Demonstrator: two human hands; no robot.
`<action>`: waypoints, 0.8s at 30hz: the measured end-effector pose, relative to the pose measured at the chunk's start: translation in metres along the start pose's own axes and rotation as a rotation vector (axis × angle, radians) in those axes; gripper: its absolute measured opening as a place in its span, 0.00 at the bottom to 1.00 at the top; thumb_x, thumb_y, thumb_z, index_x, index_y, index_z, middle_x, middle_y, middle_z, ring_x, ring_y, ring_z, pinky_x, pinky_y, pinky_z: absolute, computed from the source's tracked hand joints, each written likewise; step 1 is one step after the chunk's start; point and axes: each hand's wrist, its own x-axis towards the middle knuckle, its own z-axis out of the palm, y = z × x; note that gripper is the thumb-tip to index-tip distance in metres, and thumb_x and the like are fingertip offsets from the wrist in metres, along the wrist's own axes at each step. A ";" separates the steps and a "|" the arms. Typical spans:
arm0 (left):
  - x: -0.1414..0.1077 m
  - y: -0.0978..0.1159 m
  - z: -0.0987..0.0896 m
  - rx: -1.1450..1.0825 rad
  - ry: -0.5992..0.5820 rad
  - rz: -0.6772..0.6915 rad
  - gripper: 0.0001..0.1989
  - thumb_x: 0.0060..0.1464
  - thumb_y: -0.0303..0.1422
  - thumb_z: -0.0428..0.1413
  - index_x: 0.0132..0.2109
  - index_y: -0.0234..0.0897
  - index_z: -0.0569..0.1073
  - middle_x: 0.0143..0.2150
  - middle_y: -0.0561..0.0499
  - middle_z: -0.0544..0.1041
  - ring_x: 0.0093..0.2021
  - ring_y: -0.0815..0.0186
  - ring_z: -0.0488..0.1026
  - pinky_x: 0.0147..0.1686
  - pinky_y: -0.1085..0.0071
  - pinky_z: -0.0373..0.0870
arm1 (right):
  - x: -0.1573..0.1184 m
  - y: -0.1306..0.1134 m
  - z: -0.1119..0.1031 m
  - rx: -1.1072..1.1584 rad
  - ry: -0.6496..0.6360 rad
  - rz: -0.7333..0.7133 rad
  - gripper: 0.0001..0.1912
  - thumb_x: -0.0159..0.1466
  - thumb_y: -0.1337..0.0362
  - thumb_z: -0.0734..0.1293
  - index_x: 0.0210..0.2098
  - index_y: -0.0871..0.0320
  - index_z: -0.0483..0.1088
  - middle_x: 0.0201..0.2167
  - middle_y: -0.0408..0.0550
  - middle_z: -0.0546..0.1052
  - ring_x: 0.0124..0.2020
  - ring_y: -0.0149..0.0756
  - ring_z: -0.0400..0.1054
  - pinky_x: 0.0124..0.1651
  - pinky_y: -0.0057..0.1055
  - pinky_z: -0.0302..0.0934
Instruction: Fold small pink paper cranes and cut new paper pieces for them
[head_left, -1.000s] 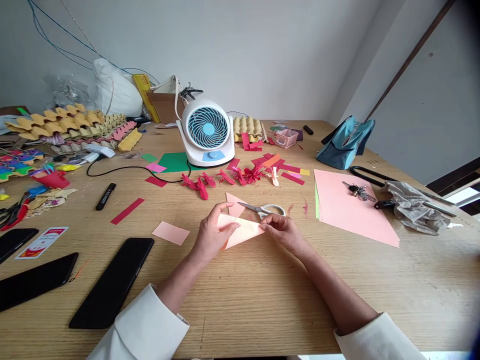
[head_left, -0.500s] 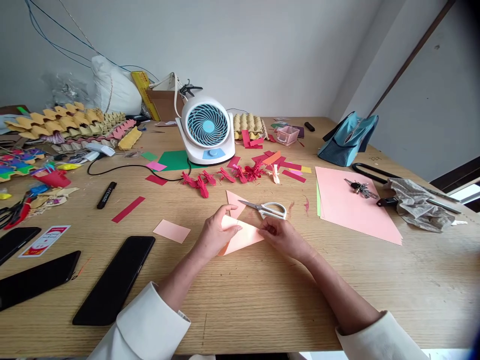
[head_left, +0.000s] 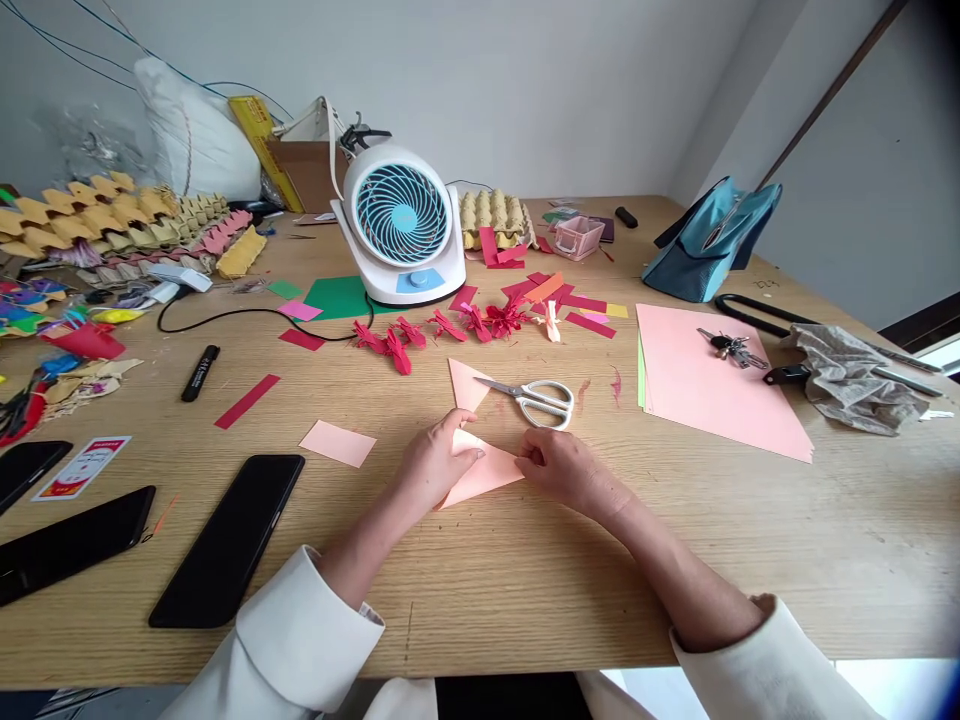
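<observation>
A folded piece of pink paper (head_left: 487,470) is held low over the table between both hands. My left hand (head_left: 431,460) grips its left side, thumb on the near face and the other fingers behind. At the paper's right corner, my right hand (head_left: 559,463) pinches with thumb and curled forefinger. Just beyond the hands lie scissors (head_left: 544,403) with white handles, their blades partly open over another pink paper piece (head_left: 465,383). To the left rests a small pink rectangle of paper (head_left: 337,443).
A white and blue fan (head_left: 405,225) stands at the back, with red crumpled paper flowers (head_left: 450,325) before it. Pink sheets (head_left: 712,380) with keys (head_left: 731,348) lie right, near a blue bag (head_left: 709,245). A black phone (head_left: 229,540) lies front left, a marker (head_left: 200,374) beyond.
My view has tilted down slightly, so the table things sit higher in the picture. Both hands keep their hold on the folded pink paper, which looks flatter and turned a little.
</observation>
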 end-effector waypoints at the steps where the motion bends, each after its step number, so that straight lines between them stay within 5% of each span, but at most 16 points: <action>1: -0.001 0.001 0.001 0.024 0.001 0.002 0.20 0.51 0.33 0.62 0.52 0.45 0.70 0.46 0.51 0.80 0.44 0.58 0.78 0.40 0.66 0.71 | 0.000 -0.001 0.001 -0.023 0.003 0.005 0.05 0.58 0.69 0.65 0.25 0.56 0.66 0.23 0.41 0.70 0.24 0.30 0.60 0.28 0.28 0.47; 9: -0.001 0.002 0.002 0.090 0.034 0.083 0.21 0.51 0.28 0.62 0.52 0.40 0.69 0.51 0.45 0.74 0.52 0.55 0.73 0.50 0.60 0.70 | 0.000 0.001 0.006 -0.100 0.057 -0.044 0.03 0.57 0.70 0.66 0.29 0.56 0.68 0.26 0.44 0.72 0.26 0.32 0.62 0.29 0.28 0.49; 17: 0.001 0.006 -0.002 0.192 0.117 0.209 0.19 0.48 0.26 0.64 0.48 0.40 0.72 0.46 0.47 0.71 0.49 0.55 0.70 0.50 0.59 0.69 | 0.005 0.004 0.011 -0.005 0.087 -0.413 0.14 0.60 0.80 0.61 0.34 0.58 0.74 0.35 0.49 0.73 0.36 0.34 0.68 0.39 0.28 0.60; 20: -0.009 0.015 -0.006 0.170 0.073 0.318 0.07 0.55 0.25 0.58 0.42 0.39 0.74 0.43 0.48 0.74 0.45 0.59 0.72 0.47 0.62 0.70 | 0.006 0.005 0.013 0.042 0.086 -0.423 0.14 0.60 0.80 0.62 0.33 0.59 0.75 0.33 0.48 0.74 0.32 0.32 0.68 0.37 0.28 0.60; 24: -0.039 0.025 -0.005 0.180 0.023 0.544 0.14 0.63 0.24 0.48 0.50 0.39 0.74 0.48 0.47 0.77 0.49 0.61 0.73 0.51 0.61 0.70 | 0.008 0.008 0.014 0.083 0.090 -0.415 0.13 0.60 0.79 0.63 0.32 0.58 0.77 0.31 0.46 0.74 0.30 0.31 0.68 0.36 0.27 0.60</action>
